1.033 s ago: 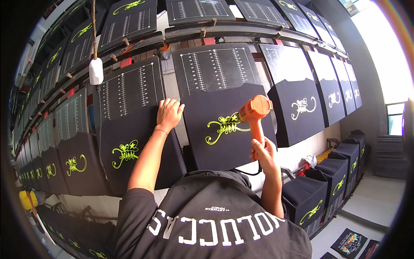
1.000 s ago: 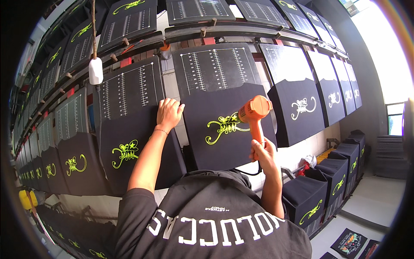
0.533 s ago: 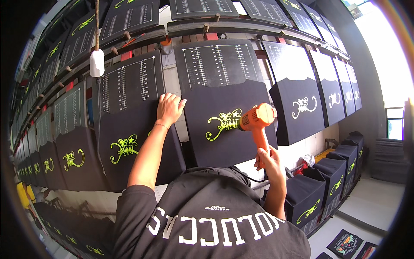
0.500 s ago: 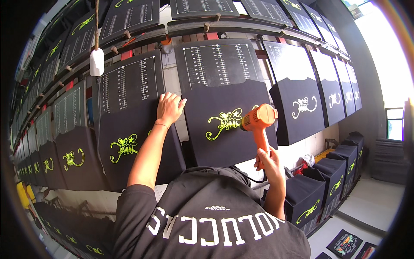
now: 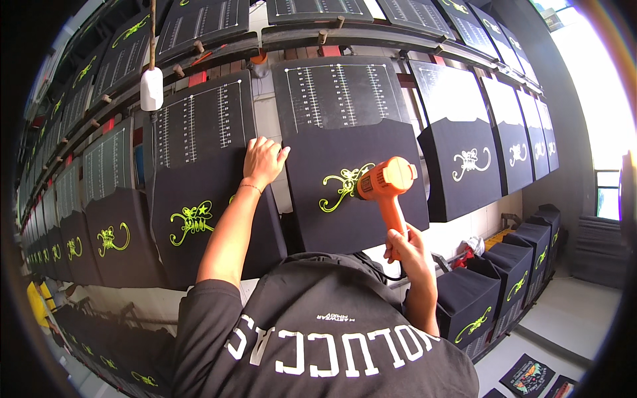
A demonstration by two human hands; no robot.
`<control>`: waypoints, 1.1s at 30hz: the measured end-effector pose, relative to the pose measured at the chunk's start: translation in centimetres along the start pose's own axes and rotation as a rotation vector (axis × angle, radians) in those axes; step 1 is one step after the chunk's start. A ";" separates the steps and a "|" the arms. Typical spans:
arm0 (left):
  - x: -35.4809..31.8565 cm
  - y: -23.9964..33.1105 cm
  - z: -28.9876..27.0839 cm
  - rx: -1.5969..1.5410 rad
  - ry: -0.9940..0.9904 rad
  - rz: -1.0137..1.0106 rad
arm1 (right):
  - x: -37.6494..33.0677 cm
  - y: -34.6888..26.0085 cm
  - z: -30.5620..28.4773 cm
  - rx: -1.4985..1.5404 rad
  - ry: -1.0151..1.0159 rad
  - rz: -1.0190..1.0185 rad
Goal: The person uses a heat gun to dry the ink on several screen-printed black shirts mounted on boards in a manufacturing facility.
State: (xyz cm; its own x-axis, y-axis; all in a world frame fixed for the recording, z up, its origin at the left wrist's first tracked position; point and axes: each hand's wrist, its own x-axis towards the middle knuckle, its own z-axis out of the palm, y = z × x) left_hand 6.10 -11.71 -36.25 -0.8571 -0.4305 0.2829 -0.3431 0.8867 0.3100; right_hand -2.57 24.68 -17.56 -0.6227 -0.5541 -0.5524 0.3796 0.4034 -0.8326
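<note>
My right hand (image 5: 413,251) is wrapped round the handle of an orange heat gun (image 5: 391,180). Its nozzle is directed left, over a bright green line print (image 5: 344,188) on a black fabric piece (image 5: 358,229), and covers part of that print. The fabric lies on a dark board (image 5: 342,93) with white ruled scales. On the neighbouring board's right edge, my left hand (image 5: 264,162) rests with fingers loosely bent and thumb apart. Under it is another black fabric piece (image 5: 259,235) with a green print (image 5: 192,222), partly behind my left forearm.
Boards with printed black fabric run in rows to both sides; those at right carry white prints (image 5: 472,164). A white plastic fitting (image 5: 151,89) hangs on a cord at left. A dark rail (image 5: 292,42) crosses behind the boards. More covered boards (image 5: 468,302) stand lower right.
The heat gun has shifted slightly left over the green print, and my right hand with it. My left hand stays at the board edge.
</note>
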 end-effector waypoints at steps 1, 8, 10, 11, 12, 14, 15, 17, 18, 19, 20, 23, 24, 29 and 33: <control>0.0 0.1 -0.1 0.003 -0.006 -0.001 | -0.2 0.0 0.5 -0.026 0.007 -0.033; 0.0 0.0 0.1 0.012 -0.016 -0.003 | 0.2 -0.3 0.5 -0.017 0.002 -0.016; 0.0 -0.1 0.0 0.016 -0.019 -0.007 | 0.6 -0.7 -0.1 0.000 -0.010 0.008; 0.0 -0.1 -0.1 0.017 -0.022 -0.010 | 0.9 -0.9 0.0 0.031 0.005 0.013; 0.0 0.0 -0.1 0.017 -0.025 -0.011 | 1.0 -1.2 0.0 0.064 0.023 0.017; 0.0 0.0 0.0 0.018 -0.025 -0.012 | 1.6 -0.3 0.0 0.025 0.015 -0.038; 0.0 0.0 0.0 0.018 -0.024 -0.013 | 1.8 -0.2 0.2 -0.006 0.019 -0.046; -0.1 0.0 0.1 0.014 -0.011 -0.007 | 2.1 -0.7 -0.1 -0.019 -0.004 -0.040; -0.1 -0.1 0.2 0.014 -0.006 -0.006 | 2.2 -1.3 -0.2 0.016 0.006 0.001; -0.1 -0.2 0.3 0.014 0.007 0.001 | 2.4 -1.3 -0.1 0.016 0.011 -0.009; -0.1 -0.3 0.4 0.014 0.020 0.008 | 2.6 -1.3 0.1 0.016 0.015 -0.019; 0.0 -0.1 0.5 0.006 0.012 0.012 | 3.1 -0.5 0.6 -0.041 0.045 -0.071; -0.1 -0.2 0.4 0.005 0.004 0.004 | 3.3 -0.9 0.5 -0.022 0.037 -0.051; -0.2 -0.3 0.5 0.008 0.032 0.011 | 4.0 -1.3 0.7 -0.035 0.052 -0.063; -0.2 -0.3 0.4 0.008 0.024 0.008 | 4.0 -2.1 0.5 -0.032 0.060 -0.031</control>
State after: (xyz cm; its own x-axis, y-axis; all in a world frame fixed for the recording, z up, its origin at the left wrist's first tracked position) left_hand 6.19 -11.84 -36.74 -0.8503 -0.4272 0.3074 -0.3393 0.8915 0.3003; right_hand -5.58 21.25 -18.03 -0.6743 -0.5224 -0.5219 0.3377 0.4103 -0.8471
